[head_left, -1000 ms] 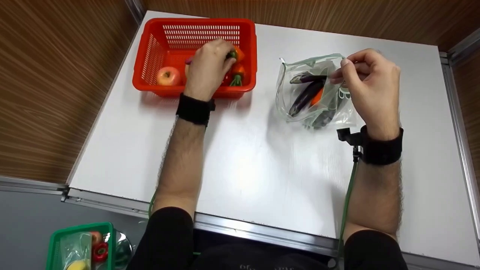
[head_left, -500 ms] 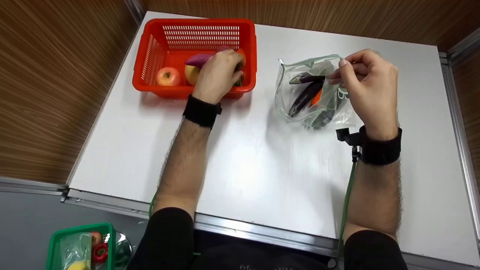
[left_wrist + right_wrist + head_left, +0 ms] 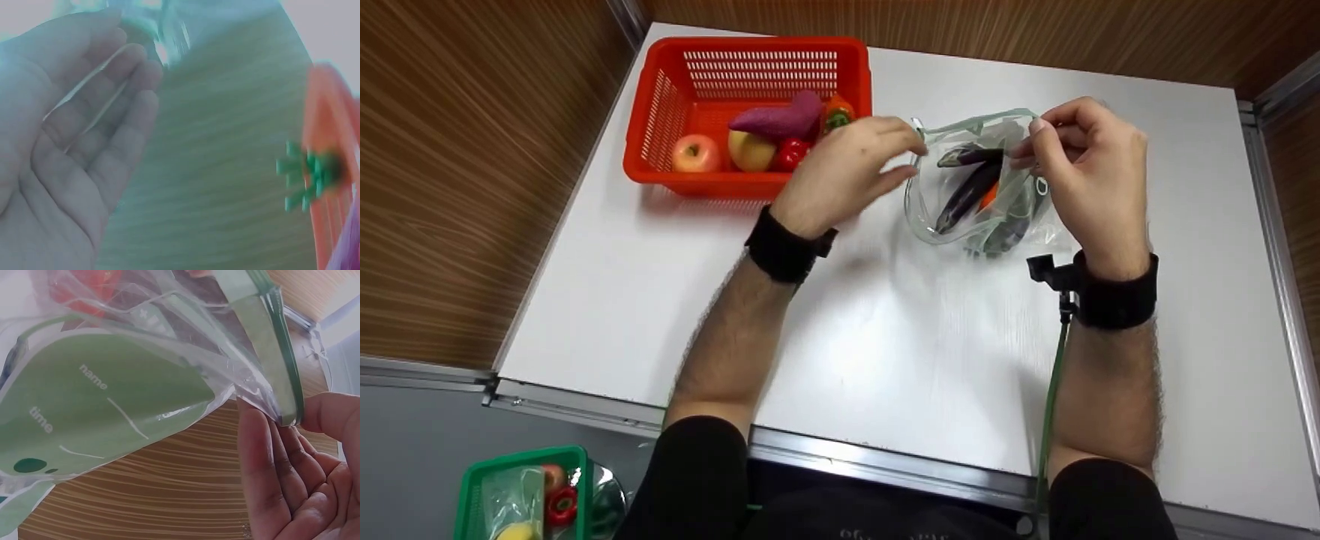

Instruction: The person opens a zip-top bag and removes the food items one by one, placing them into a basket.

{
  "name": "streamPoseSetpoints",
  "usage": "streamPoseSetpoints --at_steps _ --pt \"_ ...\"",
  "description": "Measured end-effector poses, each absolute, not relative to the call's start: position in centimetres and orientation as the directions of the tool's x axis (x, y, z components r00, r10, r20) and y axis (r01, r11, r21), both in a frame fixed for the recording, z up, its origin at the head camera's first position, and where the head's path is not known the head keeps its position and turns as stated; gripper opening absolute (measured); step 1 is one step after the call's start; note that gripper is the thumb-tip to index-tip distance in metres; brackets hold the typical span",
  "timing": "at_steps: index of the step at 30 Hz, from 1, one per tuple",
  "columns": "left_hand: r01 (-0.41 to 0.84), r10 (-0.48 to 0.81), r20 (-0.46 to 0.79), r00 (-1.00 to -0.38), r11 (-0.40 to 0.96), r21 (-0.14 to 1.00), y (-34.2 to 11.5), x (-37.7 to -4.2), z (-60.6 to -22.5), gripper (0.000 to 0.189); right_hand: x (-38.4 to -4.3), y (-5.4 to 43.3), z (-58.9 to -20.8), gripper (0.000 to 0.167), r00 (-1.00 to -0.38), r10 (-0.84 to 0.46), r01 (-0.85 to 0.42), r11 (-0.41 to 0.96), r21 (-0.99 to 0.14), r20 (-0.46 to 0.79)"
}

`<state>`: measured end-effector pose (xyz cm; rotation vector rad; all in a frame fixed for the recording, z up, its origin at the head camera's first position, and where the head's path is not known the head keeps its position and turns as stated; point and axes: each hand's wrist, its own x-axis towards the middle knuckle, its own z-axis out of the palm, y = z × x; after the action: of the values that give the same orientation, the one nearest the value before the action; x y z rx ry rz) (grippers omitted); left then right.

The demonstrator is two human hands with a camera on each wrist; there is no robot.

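A clear zip bag [image 3: 1018, 225] with green print stands with its mouth open on the table. Inside lie dark eggplants [image 3: 966, 199] and something orange [image 3: 990, 196]. My right hand [image 3: 1099, 169] pinches the bag's green-edged rim between thumb and fingers; the right wrist view shows the thumb on that green edge [image 3: 284, 360]. My left hand [image 3: 847, 169] is over the right front corner of the red basket [image 3: 765, 43], its fingertips close to the bag's left rim. Whether they touch it cannot be told. Nothing is in the left palm [image 3: 56, 185].
In the red basket are an apple [image 3: 696, 154], a purple sweet potato [image 3: 784, 118], a yellow fruit [image 3: 751, 152], a red pepper [image 3: 791, 154] and an orange vegetable [image 3: 838, 112]. A green basket [image 3: 526, 454] with produce sits low at left. Wood-grain panels [image 3: 960, 34] border the table.
My left hand has come out of the red basket and moved right to the bag's left side, uncovering the sweet potato and red pepper. The right hand keeps its pinch, shifting slightly left.
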<state>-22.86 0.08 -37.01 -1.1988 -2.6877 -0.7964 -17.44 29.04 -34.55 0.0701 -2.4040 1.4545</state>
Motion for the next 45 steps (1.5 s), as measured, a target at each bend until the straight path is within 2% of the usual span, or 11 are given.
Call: streamPoseSetpoints --at_steps 5,8,14,23,28,34,38,45 --pt "0.753 0.741 0.236 -0.629 0.504 0.423 3.1 -22.3 -38.6 0.026 -17.3 28.7 -34.6 0.013 -0.948 0.100 -0.218 0.485 -0.847 0.301" --pt "0.748 0.761 0.177 -0.624 0.516 0.417 5.0 -22.3 -39.9 0.026 -17.2 28.6 -34.6 0.013 -0.950 0.086 -0.217 0.506 -0.834 0.300" --pt "0.715 0.747 0.104 -0.656 0.571 0.403 7.3 -22.6 -43.0 0.021 -17.3 28.9 -34.6 0.013 -0.960 0.058 -0.203 0.534 -0.821 0.275" --pt "0.653 0.688 0.118 -0.716 0.600 0.462 8.1 -23.0 -46.8 0.017 -17.9 29.4 -35.1 0.015 -0.983 -0.014 -0.158 0.586 -0.795 0.184" --pt "0.646 0.666 0.126 -0.735 0.633 0.427 8.7 -22.9 -48.3 0.016 -18.1 29.5 -35.3 0.017 -0.989 -0.040 -0.137 0.617 -0.775 0.143" --pt "0.627 0.623 0.137 -0.770 0.699 0.345 9.4 -22.5 -49.3 0.023 -18.3 29.3 -35.6 0.018 -0.992 -0.060 -0.126 0.662 -0.739 0.115" --pt "0.611 0.608 0.130 -0.783 0.714 0.341 9.5 -22.5 -49.3 0.029 -18.3 29.3 -35.6 0.019 -0.991 -0.059 -0.128 0.666 -0.735 0.119" --pt "0.586 0.590 0.094 -0.802 0.748 0.311 9.5 -22.3 -49.1 0.027 -18.3 29.1 -35.5 0.018 -0.986 -0.064 -0.160 0.649 -0.744 0.156"
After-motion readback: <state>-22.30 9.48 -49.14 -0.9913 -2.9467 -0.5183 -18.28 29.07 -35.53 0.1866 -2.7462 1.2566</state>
